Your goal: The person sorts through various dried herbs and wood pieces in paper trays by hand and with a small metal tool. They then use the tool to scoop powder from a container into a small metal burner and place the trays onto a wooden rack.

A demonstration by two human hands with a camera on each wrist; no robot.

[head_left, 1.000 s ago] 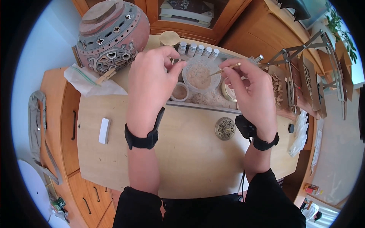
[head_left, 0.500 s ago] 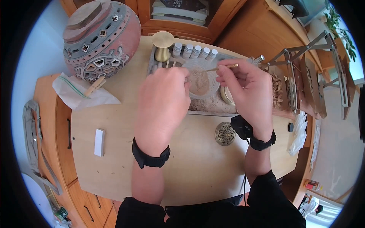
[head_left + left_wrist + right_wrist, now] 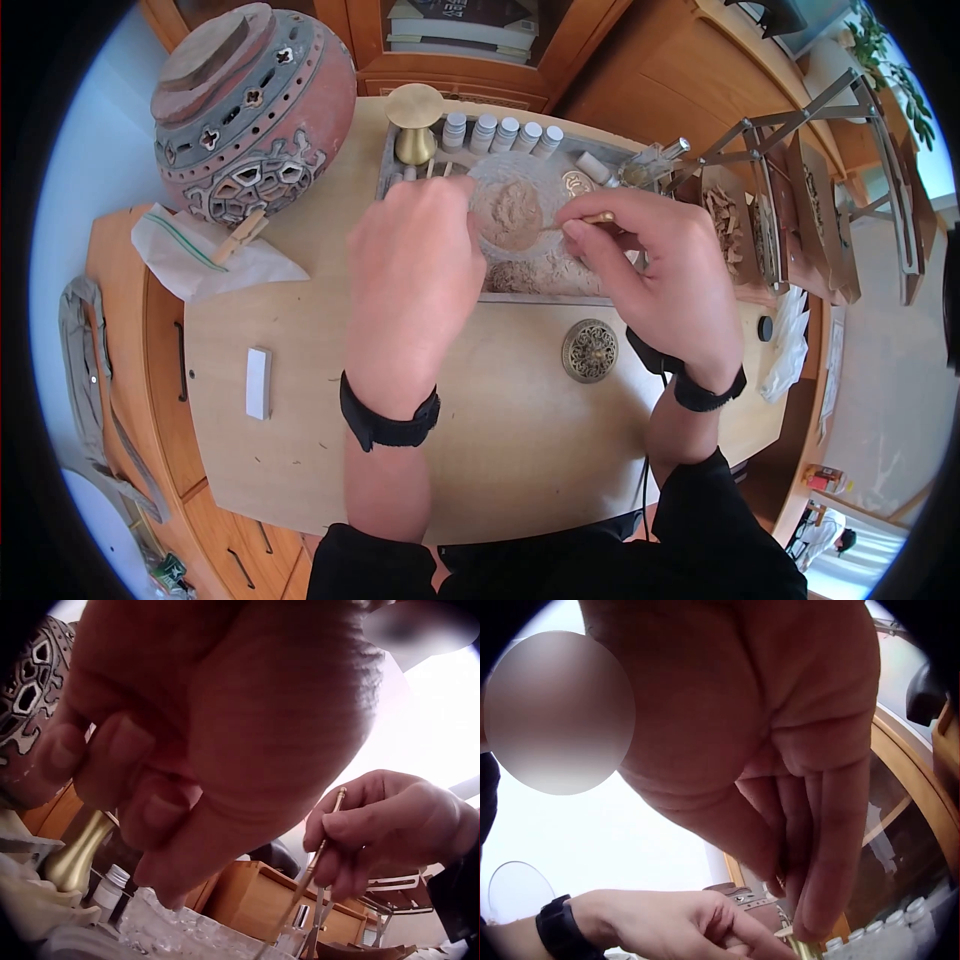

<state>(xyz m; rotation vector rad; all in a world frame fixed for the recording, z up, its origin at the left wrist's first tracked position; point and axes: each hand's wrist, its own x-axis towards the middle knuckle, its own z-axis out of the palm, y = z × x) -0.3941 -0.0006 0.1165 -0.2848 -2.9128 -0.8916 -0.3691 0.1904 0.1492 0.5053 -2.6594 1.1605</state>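
A clear, textured bowl (image 3: 484, 172) with light brown powder (image 3: 512, 215) sits in a shallow tray (image 3: 540, 299). My left hand (image 3: 415, 275) is at the bowl's left rim, with thumb and index finger drawn together on its edge and the other fingers curled in. The thumb overlaps the bowl wall in the left wrist view. My right hand (image 3: 668, 270) pinches a thin brass rod (image 3: 319, 859) with a knobbed end between thumb and fingers. It slants down left toward the powder; its lower tip is hidden there.
A brass vase (image 3: 415, 145) and several white-capped bottles (image 3: 507, 135) line the tray's back. An openwork metal lid (image 3: 590, 351) and a white block (image 3: 258, 383) lie on the table. A large carved pot (image 3: 255, 120) stands left; a folding rack (image 3: 780, 200) stands right.
My left hand has come down to the bowl's left rim, its fingers drawing in. The right hand has dipped lower with the rod, and the powder now sits in a heap.
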